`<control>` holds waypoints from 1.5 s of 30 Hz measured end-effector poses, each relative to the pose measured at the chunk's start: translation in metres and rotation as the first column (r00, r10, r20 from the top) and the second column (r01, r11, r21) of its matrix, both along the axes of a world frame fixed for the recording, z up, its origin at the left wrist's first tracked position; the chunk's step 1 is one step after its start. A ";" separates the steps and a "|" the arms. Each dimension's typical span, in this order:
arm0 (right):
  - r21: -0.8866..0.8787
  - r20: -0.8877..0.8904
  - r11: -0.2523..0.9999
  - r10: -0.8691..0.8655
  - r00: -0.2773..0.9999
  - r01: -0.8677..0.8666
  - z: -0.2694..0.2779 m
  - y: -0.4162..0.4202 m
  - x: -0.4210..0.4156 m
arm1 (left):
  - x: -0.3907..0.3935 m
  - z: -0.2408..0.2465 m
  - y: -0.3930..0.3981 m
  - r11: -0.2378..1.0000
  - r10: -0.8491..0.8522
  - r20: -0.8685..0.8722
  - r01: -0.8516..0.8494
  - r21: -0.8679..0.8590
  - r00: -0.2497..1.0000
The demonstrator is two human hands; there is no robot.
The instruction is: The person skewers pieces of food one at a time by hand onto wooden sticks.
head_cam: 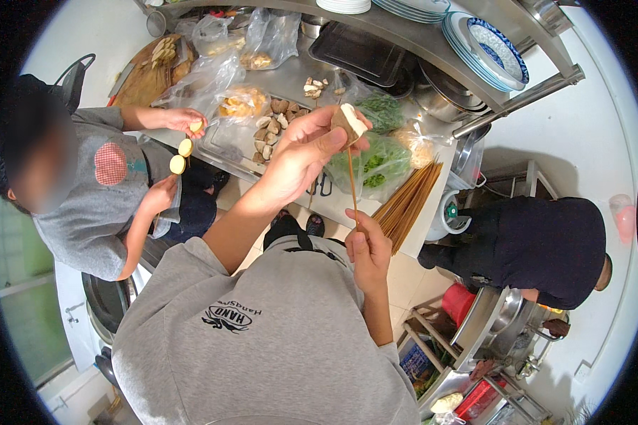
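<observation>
My left hand (308,154) is raised over the steel counter and pinches a piece of mushroom (349,126) with a brown cap and white flesh. A thin wooden skewer (353,186) runs down from that piece; its upper tip is hidden. Lower down, my right hand (369,249) grips the skewer near its lower part. Cut mushroom pieces (271,133) lie in a metal tray (226,151) behind my left hand. A large bundle of wooden skewers (412,204) rests at the counter's right end, beside a clear bag of leafy greens (375,164).
At the left, a co-worker (95,186) holds a skewer with yellow slices (177,164). A round wooden board (146,79) and plastic bags (244,101) stand on the counter. Plates (489,53) sit on an overhead shelf. Another person in dark clothes (553,249) bends at the right.
</observation>
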State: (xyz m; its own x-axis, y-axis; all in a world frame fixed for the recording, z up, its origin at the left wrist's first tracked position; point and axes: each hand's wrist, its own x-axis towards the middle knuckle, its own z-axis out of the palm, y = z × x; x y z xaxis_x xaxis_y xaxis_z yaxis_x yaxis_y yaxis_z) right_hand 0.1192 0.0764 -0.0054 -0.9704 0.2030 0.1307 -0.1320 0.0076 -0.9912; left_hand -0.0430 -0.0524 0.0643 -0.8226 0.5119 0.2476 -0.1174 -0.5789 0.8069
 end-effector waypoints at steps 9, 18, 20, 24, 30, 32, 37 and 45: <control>0.217 0.020 0.976 -0.036 0.999 0.031 0.004 -0.004 0.006 | 0.003 0.001 -0.004 0.997 -0.069 0.012 0.069 0.033 0.998; 0.132 0.039 0.991 -0.042 0.998 0.037 -0.013 -0.015 0.011 | 0.005 0.001 0.011 0.968 0.015 -0.092 -0.038 -0.248 0.996; 0.100 0.022 0.994 -0.051 0.998 0.048 -0.009 -0.015 0.011 | 0.011 -0.016 0.015 0.963 -0.025 -0.088 0.001 -0.269 0.996; -0.027 0.084 0.996 -0.083 0.993 0.085 -0.003 -0.010 0.006 | 0.025 -0.024 0.023 0.962 -0.040 -0.030 0.030 -0.273 0.999; -0.125 0.113 0.987 -0.086 0.990 0.100 0.000 -0.011 0.002 | 0.023 -0.025 0.023 0.947 0.006 -0.030 -0.015 -0.322 1.000; -0.156 0.082 0.984 -0.070 0.994 0.083 -0.004 -0.011 0.000 | 0.025 -0.024 0.024 0.946 0.023 -0.020 -0.028 -0.323 1.000; -0.215 0.113 0.974 -0.052 0.992 0.075 0.000 -0.012 0.001 | 0.028 -0.019 0.021 0.954 0.024 -0.014 -0.027 -0.298 1.000; -0.083 0.138 0.996 -0.026 0.990 0.038 0.001 -0.014 0.002 | 0.008 -0.017 0.006 0.924 -0.003 0.043 0.020 -0.382 0.999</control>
